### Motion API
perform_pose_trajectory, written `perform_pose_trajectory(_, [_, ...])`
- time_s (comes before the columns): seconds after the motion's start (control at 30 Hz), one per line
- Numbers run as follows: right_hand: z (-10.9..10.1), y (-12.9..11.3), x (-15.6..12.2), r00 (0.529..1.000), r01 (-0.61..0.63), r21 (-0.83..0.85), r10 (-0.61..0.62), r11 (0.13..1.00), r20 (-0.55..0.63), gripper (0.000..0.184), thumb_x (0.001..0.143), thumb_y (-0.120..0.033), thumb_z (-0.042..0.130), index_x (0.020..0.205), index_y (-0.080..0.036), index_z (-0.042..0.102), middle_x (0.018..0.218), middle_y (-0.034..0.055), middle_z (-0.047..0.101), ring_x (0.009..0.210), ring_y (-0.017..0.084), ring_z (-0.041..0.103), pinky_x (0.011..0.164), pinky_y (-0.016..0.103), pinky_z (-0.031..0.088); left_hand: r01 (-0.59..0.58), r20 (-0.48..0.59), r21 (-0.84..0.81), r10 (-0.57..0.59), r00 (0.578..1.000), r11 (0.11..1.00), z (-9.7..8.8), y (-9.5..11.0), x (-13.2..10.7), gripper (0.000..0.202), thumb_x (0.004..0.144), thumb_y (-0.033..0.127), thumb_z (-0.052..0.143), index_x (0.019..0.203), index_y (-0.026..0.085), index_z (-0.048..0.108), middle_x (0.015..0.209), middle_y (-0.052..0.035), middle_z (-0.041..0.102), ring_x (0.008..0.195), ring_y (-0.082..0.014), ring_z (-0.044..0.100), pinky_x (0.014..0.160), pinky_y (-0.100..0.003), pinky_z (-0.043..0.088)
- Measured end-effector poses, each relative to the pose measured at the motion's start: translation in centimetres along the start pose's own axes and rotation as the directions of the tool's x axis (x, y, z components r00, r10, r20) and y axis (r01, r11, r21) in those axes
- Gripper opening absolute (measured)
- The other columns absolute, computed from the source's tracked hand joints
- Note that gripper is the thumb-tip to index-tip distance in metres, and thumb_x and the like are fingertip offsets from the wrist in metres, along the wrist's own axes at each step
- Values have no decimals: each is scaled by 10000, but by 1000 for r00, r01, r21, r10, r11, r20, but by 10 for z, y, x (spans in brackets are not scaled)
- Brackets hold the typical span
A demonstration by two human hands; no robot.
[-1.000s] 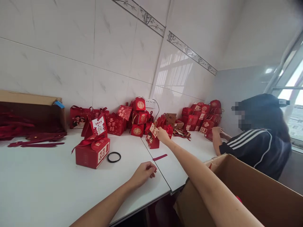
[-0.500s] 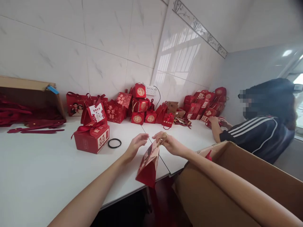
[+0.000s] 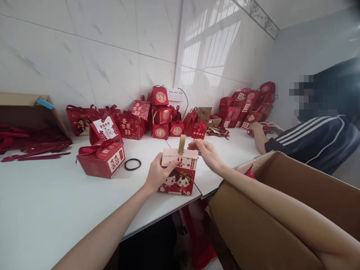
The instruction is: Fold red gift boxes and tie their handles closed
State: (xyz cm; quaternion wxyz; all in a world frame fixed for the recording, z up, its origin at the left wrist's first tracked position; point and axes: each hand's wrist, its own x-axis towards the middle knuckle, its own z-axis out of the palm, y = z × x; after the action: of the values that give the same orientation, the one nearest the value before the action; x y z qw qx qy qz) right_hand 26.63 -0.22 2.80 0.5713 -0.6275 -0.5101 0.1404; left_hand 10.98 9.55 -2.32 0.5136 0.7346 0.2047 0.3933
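A small red gift box with a cartoon couple on its front and a tan top with an upright tab stands near the front edge of the white table. My left hand grips the box's left side, thumb on the front. My right hand pinches the box's top right edge with closed fingers.
A larger red ribboned box and a black ring lie left of it. Several red gift boxes line the tiled wall. An open cardboard carton stands at right. A seated person's hand works at the far-right pile.
The red box, which hung tilted from my right hand over the table edge, now stands upright on the table with both hands on it. The camera has tipped downward.
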Motion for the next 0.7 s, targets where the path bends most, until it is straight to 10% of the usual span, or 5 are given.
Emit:
perform_pose_trajectory(0.47, [14, -16, -13, 956, 253, -200, -214, 947, 200, 122, 791, -287, 523, 736, -179, 520, 728, -1, 623, 669, 119, 568, 649, 249, 454, -286, -37, -4, 286, 958, 958, -4, 28, -2, 176, 773, 325, 608, 846, 209, 498, 996, -32, 637, 903, -170, 616, 767, -271, 499])
perform_pose_trajectory(0.7, [-9, -45, -8, 944, 311, -172, -282, 935, 171, 131, 853, -277, 501, 868, -173, 579, 876, 27, 619, 826, 135, 590, 760, 295, 485, -510, -22, 60, 512, 859, 858, -1, 21, 0, 170, 834, 181, 537, 927, 211, 676, 943, -39, 637, 877, -134, 615, 793, -252, 513])
